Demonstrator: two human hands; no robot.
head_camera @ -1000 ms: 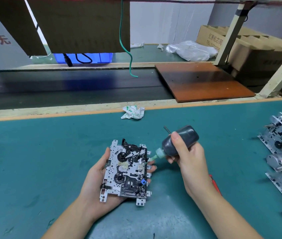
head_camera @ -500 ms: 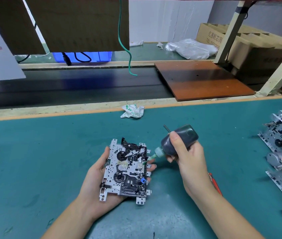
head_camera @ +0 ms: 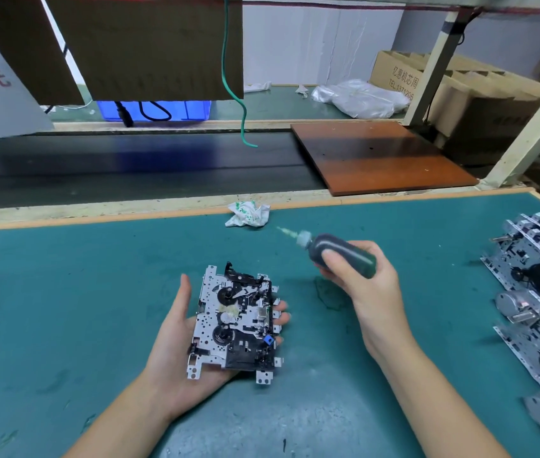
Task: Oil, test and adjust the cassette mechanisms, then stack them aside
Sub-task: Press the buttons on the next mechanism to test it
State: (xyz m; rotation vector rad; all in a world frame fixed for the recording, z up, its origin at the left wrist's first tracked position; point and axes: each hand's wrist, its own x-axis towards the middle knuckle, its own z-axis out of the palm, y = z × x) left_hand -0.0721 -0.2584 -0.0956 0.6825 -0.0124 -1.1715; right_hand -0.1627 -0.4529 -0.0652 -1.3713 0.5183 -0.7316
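On the green mat, near its front middle, the left hand lies palm-up under a cassette mechanism — fingers relaxed beneath it, thumb standing free beside its left edge, so it cradles rather than clamps. Right of the mechanism and apart from it, the right hand grips a dark oil bottle, nozzle tilted up and away toward the crumpled wrapper; its tip is blurred. Further right of the mechanism, near the mat's edge, other mechanisms lie overlapping in a row. I judge oiling on this unit paused or done — testing not yet begun. Next move likely needs the bottle set down, freeing the right hand to work the levers.
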